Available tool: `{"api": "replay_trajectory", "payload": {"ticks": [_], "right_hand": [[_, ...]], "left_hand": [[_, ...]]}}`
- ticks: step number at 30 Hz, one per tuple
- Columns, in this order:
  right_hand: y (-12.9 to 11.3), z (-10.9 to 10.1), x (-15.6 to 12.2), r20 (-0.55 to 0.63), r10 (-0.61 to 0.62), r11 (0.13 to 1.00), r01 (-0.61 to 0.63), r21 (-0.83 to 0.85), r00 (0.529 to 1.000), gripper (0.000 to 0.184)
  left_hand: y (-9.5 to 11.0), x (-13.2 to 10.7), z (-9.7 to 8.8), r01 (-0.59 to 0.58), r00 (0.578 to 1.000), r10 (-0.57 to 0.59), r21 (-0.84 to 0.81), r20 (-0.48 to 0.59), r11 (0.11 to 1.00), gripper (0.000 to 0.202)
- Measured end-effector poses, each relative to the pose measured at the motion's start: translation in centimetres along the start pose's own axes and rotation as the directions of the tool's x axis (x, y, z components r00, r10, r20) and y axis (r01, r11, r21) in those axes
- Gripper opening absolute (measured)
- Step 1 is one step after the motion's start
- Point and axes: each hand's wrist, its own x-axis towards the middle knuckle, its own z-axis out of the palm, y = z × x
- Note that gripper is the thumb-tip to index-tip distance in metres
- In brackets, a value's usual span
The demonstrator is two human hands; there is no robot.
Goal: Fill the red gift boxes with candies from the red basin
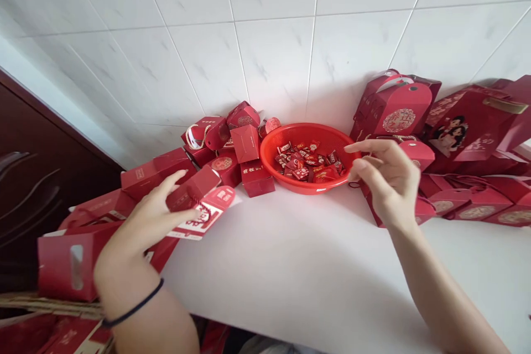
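My left hand [160,207] is at a small red gift box [203,185] with a white-and-red printed panel and a dark red twisted cord. Its thumb lies over the panel by the cord, and the other fingers stretch out apart from the thumb toward the box's far side. How firmly they touch it is unclear. My right hand [392,180] hovers by the right rim of an orange-red plastic bowl [286,182]. Thumb and forefinger stand apart there with nothing visible between them. Inside the bowl lie several red-wrapped candies [305,163].
Small red boxes [244,144] cluster left of the bowl, and larger ones [70,265] line the left edge. More gift boxes [400,113] are stacked at right. The white table [282,265] meets a tiled wall [274,55]; a dark brown panel [37,177] stands at far left.
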Motion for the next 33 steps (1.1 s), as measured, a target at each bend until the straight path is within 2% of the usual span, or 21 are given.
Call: {"api": "replay_trajectory", "payload": {"ticks": [2, 4, 6, 9, 11, 13, 16, 18, 20, 22, 24, 25, 28, 30, 33], "right_hand": [[0.4, 0.8, -0.5, 0.127, 0.079, 0.997, -0.075, -0.035, 0.989, 0.019], [0.5, 1.7, -0.9, 0.284, 0.093, 0.995, -0.078, -0.062, 0.954, 0.022], [0.3, 2.5, -1.3, 0.457, 0.049, 0.998, -0.027, -0.055, 0.888, 0.024], [-0.2, 3.3, -1.7, 0.628, -0.034, 0.998, 0.059, -0.019, 0.778, 0.029], [-0.3, 3.4, -1.9, 0.674, -0.044, 0.996, 0.089, -0.031, 0.738, 0.03], [-0.2, 3.1, -1.9, 0.699, 0.017, 0.994, 0.062, -0.087, 0.715, 0.028], [0.4, 2.5, -2.1, 0.696, 0.208, 0.969, -0.05, -0.24, 0.688, 0.029], [0.8, 2.3, -2.2, 0.7, 0.33, 0.934, -0.113, -0.338, 0.633, 0.031], [1.0, 2.3, -2.2, 0.731, 0.395, 0.911, -0.136, -0.389, 0.555, 0.032], [1.2, 2.4, -2.1, 0.764, 0.409, 0.908, -0.136, -0.397, 0.499, 0.033], [1.4, 2.5, -2.0, 0.776, 0.408, 0.907, -0.12, -0.403, 0.481, 0.033], [1.6, 2.4, -1.9, 0.774, 0.415, 0.902, -0.109, -0.417, 0.478, 0.033], [2.2, 2.0, -1.5, 0.744, 0.471, 0.865, -0.084, -0.494, 0.473, 0.037], [2.7, 1.7, -1.2, 0.725, 0.519, 0.835, -0.087, -0.543, 0.454, 0.046], [3.4, 1.4, -0.7, 0.719, 0.566, 0.812, -0.118, -0.572, 0.404, 0.06]], "left_hand": [[0.9, -2.1, -0.6, -0.09, 0.982, 0.106, -0.106, 0.157, 0.99, 0.096], [1.7, -3.3, -0.7, -0.202, 0.937, 0.249, -0.204, 0.243, 0.958, 0.096], [2.3, -3.7, 0.0, -0.264, 0.898, 0.349, -0.306, 0.269, 0.915, 0.095], [3.1, -3.5, 2.4, -0.227, 0.86, 0.395, -0.45, 0.324, 0.864, 0.096], [3.4, -3.2, 4.4, -0.184, 0.809, 0.439, -0.54, 0.391, 0.821, 0.097], [3.7, -2.9, 6.1, -0.154, 0.746, 0.513, -0.639, 0.425, 0.754, 0.097], [4.2, -2.6, 7.8, -0.109, 0.697, 0.573, -0.726, 0.431, 0.679, 0.091], [4.9, -2.6, 8.3, -0.074, 0.68, 0.599, -0.773, 0.423, 0.63, 0.086], [6.0, -2.6, 8.5, -0.075, 0.679, 0.61, -0.787, 0.409, 0.612, 0.073], [7.3, -2.7, 8.8, -0.133, 0.71, 0.561, -0.701, 0.426, 0.701, 0.052], [8.2, -2.6, 9.3, -0.207, 0.754, 0.476, -0.525, 0.453, 0.826, 0.038], [8.4, -2.6, 9.5, -0.232, 0.78, 0.436, -0.44, 0.448, 0.867, 0.038], [7.9, -2.1, 10.0, -0.249, 0.844, 0.357, -0.297, 0.4, 0.922, 0.048], [7.0, -1.7, 10.1, -0.22, 0.84, 0.325, -0.274, 0.434, 0.936, 0.056], [5.7, -1.1, 10.2, -0.149, 0.761, 0.311, -0.313, 0.569, 0.938, 0.075]]}}
